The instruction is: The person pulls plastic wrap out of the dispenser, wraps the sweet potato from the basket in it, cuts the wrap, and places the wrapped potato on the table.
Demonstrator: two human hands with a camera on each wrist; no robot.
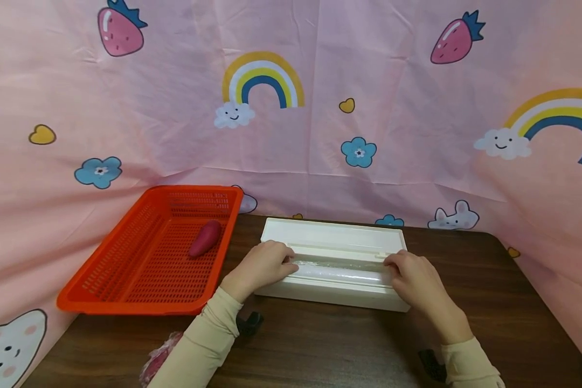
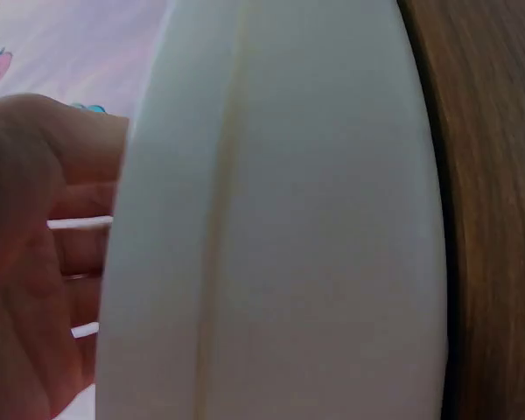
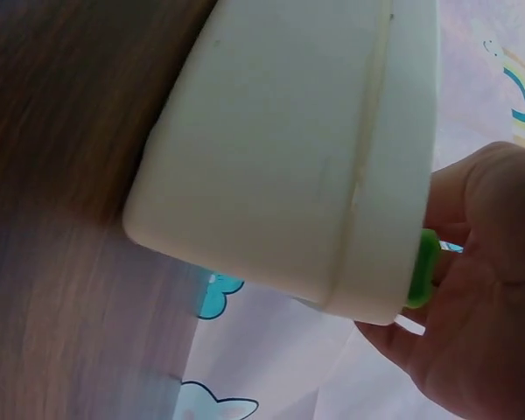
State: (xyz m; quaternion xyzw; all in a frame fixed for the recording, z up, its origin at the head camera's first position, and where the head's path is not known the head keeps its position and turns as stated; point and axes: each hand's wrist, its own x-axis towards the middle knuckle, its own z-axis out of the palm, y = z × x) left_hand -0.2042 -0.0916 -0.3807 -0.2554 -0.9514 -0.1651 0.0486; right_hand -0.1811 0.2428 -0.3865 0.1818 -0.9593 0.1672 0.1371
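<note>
A white cling film dispenser (image 1: 332, 297) sits on the dark table with its lid (image 1: 334, 233) raised at the back. Inside lies a roll of cling film (image 1: 341, 273), a crinkled edge of film running along its top. At the left end, my left hand (image 1: 267, 263) pinches that film between thumb and fingers; my right hand (image 1: 414, 276) does likewise at the right end. Both wrist views look at the dispenser's front wall (image 2: 324, 219), which partly hides the fingertips. A green part (image 3: 424, 269) shows beside the right fingers.
To the left stands an orange-red plastic basket (image 1: 126, 308) holding a sweet potato (image 1: 206, 238). A reddish thing wrapped in clear film (image 1: 161, 357) lies at the front left, partly behind the left sleeve. A printed pink cloth (image 1: 320, 134) hangs behind the table.
</note>
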